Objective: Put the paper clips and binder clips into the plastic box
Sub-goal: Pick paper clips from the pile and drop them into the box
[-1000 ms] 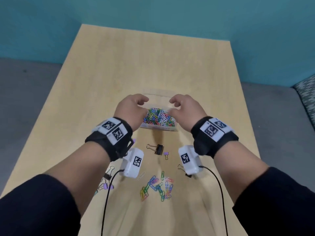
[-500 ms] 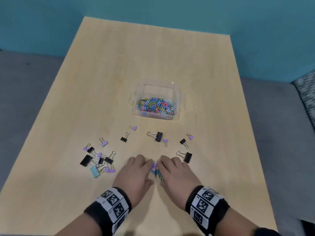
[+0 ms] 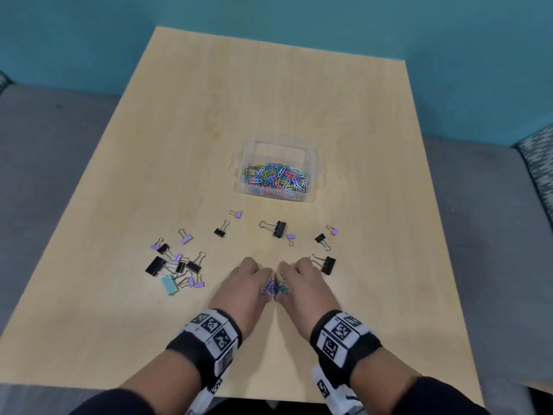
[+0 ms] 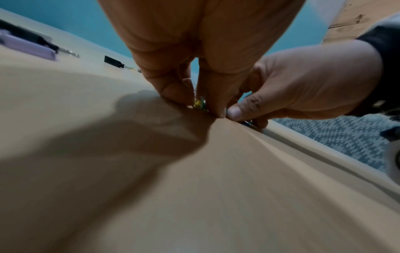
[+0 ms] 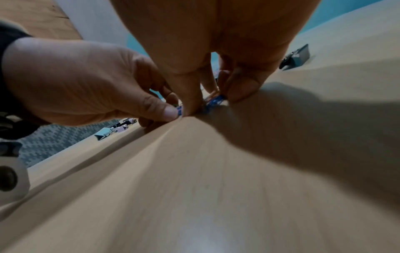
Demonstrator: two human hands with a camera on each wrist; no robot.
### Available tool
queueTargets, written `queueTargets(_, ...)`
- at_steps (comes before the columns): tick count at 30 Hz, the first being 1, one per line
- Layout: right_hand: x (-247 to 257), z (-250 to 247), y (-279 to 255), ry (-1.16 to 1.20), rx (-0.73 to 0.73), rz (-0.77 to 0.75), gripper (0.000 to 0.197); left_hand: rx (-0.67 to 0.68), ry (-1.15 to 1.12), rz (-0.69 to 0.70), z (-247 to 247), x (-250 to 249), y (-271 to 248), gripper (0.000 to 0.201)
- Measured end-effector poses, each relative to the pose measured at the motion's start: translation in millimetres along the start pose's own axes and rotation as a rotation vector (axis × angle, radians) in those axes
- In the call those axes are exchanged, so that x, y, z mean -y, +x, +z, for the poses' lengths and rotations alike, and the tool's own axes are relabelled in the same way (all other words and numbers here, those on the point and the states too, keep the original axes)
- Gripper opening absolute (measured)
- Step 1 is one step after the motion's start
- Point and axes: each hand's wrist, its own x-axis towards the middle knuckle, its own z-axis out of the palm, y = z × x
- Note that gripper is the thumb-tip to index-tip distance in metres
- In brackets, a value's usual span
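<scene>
My left hand [image 3: 244, 287]: low on the tabletop [image 3: 269, 100], fingers [image 4: 173, 89] curled down against a small heap of loose paper clips [image 3: 276, 287], thumb tip on the wood.
My right hand [image 3: 305, 287]: mirrors it from the other side, fingers [image 5: 240, 89] curled in on the same heap; the two thumbs almost meet.
Grasp: both hands pinch at the heap; whether any clip is off the wood I cannot tell.
Plastic box [image 3: 276, 145]: clear, well beyond my hands, its floor covered with coloured paper clips [image 3: 276, 179].
Binder clips near the box: a loose row of black and purple ones [image 3: 276, 229] between the box and my hands.
Binder clips far from the box: a cluster [image 3: 176, 266] of black, purple and one teal, left of my left hand.
Black clip [image 3: 326, 264]: just beside my right fingers.
</scene>
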Motion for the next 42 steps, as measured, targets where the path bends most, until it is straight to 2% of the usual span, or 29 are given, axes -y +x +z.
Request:
queueTargets(2,1.8,-1.1,6.5,0.010,-0.007,-0.016,0.020,-0.006,0.003,-0.004,0.6,-4.3,6.0,0.017)
queueTargets(4,0.4,-3.0,10.7,0.004,0.005,-0.033,0.010,-0.012,0.018,-0.009,-0.3,-6.5,10.0,0.010)
queueTargets(7,-2.6,-7.1,12.8,0.000,0.021,-0.038,0.006,-0.039,0.029,0.003,-2.0,-7.0,13.9,0.005)
queueTargets(9,-2.8,-9.8,12.7,-0.013,0.025,-0.034,0.008,-0.057,0.013,0.000,-2.4,-6.2,14.1,0.008)
queueTargets(12,-1.9,-11.3,13.0,0.014,0.023,-0.005,0.015,-0.079,-0.041,-0.040,-3.2,-4.8,13.0,0.012)
queueTargets(18,-4.2,-26.0,19.5,0.149,0.008,0.050,0.007,-0.079,-0.198,-0.120,-16.0,-1.6,18.9,0.009)
queueTargets(21,-4.2,-32.7,13.1,0.277,0.021,0.080,0.007,-0.050,-0.339,-0.169,-21.5,3.1,11.2,0.018)
queueTargets(25,-1.5,-54.8,13.6,0.516,0.041,0.164,0.006,-0.025,-0.745,-0.310,-44.1,4.3,12.6,0.020)
queueTargets(29,5.8,-94.2,36.8,0.708,-0.031,0.190,0.006,-0.139,-0.926,-0.271,-84.9,-0.5,35.8,0.020)
queueTargets(33,11.4,-134.8,84.9,0.698,-0.165,0.119,0.007,-0.278,-0.773,-0.162,-129.8,-2.6,84.2,0.014)
queueTargets(37,14.0,-161.0,143.6,0.442,-0.290,0.051,0.010,-0.349,-0.447,-0.054,-160.3,-7.8,138.6,0.007)
queueTargets(39,17.6,-166.2,161.3,0.314,-0.259,0.031,0.006,-0.310,-0.308,-0.029,-166.4,-16.2,155.9,0.003)
queueTargets(42,17.3,-169.3,165.8,0.073,-0.164,0.037,0.028,-0.180,-0.116,-0.024,-167.2,-18.5,161.4,0.023)
